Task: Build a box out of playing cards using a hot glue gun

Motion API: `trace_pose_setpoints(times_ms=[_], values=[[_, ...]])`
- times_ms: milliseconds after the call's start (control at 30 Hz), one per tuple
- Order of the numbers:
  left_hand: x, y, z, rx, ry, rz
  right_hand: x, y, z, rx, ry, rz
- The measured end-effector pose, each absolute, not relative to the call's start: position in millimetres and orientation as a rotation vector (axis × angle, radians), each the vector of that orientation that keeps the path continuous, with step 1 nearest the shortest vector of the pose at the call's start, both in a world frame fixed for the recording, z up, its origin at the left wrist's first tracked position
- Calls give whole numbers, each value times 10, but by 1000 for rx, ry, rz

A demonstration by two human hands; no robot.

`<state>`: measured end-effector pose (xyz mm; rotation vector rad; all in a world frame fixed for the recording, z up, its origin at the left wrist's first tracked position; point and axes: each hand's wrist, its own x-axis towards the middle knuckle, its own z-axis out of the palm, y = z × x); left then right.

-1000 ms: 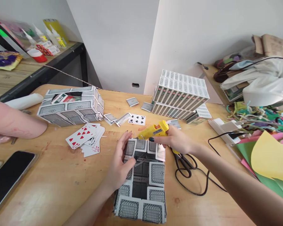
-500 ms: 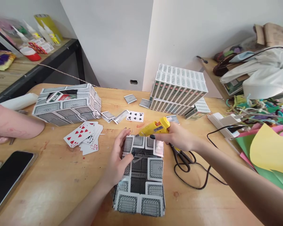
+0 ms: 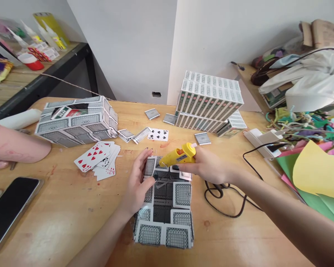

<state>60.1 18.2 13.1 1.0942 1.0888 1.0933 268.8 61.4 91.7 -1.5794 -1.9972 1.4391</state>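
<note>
A box made of playing cards (image 3: pixel 179 237), backs outward, lies in front of me with a long opening in its top. My left hand (image 3: pixel 137 185) grips the box's left wall near the far end, thumb over the rim and fingers outside. In my right hand (image 3: pixel 211 165) is a yellow hot glue gun (image 3: pixel 178 155), its nozzle pointing left and down at the cards on the far rim. Whether the nozzle touches them I cannot tell. A power cord (image 3: pixel 239 215) loops on the table to the right of the box.
A second card box (image 3: pixel 72 124) stands at the back left, beside loose playing cards (image 3: pixel 91 157). Stacked card packs (image 3: pixel 208 100) are at the back. A phone (image 3: pixel 13 211) lies left; a power strip (image 3: pixel 264 142) and coloured paper (image 3: pixel 320 174) lie right.
The glue gun has moved slightly left and down over the far rim. My left hand keeps its hold on the box. The scissors' handles are now hidden from view.
</note>
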Motion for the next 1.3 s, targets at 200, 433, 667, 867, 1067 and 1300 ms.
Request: trace_pose_setpoints(times_ms=[200, 433, 667, 867, 1067, 1300], values=[[601, 189, 129, 1079, 1082, 1114, 2633, 693, 1013, -1614, -2035, 1357], [601, 202, 114, 1075, 1072, 1122, 2602, 663, 1028, -1637, -2072, 1286], [587, 212, 96, 1094, 1077, 1125, 2558, 656, 982, -1668, -2130, 1142], [592, 222, 101, 1109, 1083, 1127, 2534, 642, 952, -1661, -2137, 1137], [590, 227, 110, 1102, 1084, 1137, 2512, 595, 984, -1619, -2107, 1229], [606, 230, 140, 1101, 1093, 1119, 2540, 596, 1002, -1636, -2104, 1260]])
